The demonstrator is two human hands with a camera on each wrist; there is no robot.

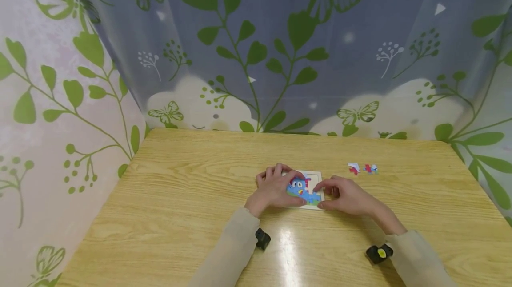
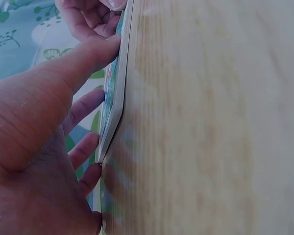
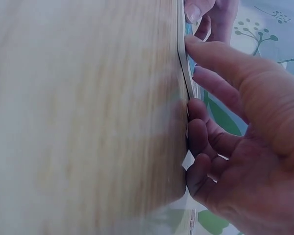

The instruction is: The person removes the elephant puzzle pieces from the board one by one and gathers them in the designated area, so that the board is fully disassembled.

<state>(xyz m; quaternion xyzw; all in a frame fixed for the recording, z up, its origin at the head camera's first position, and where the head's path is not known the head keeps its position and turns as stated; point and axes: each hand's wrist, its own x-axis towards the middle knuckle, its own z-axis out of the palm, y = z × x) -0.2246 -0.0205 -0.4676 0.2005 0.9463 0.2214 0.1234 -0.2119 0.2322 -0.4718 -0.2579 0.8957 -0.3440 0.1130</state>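
Observation:
A small jigsaw puzzle point(image 1: 297, 192) with a blue cartoon figure lies in a pale frame on the table. Bare tray shows at its upper right. My left hand point(image 1: 276, 188) spreads over the puzzle's left side, its thumb along the near edge. In the left wrist view, that thumb and the fingertips touch the frame point(image 2: 118, 93). My right hand point(image 1: 347, 196) is at the right side, index fingertip on the puzzle beside the bare part and thumb at the near right corner. The right wrist view shows its other fingers point(image 3: 198, 134) bent beside the frame.
Two loose jigsaw pieces, one white and red point(image 1: 354, 168) and one red and blue point(image 1: 370, 169), lie beyond the right hand. The wooden table point(image 1: 180, 180) meets a patterned curtain point(image 1: 264, 65) at its far edge.

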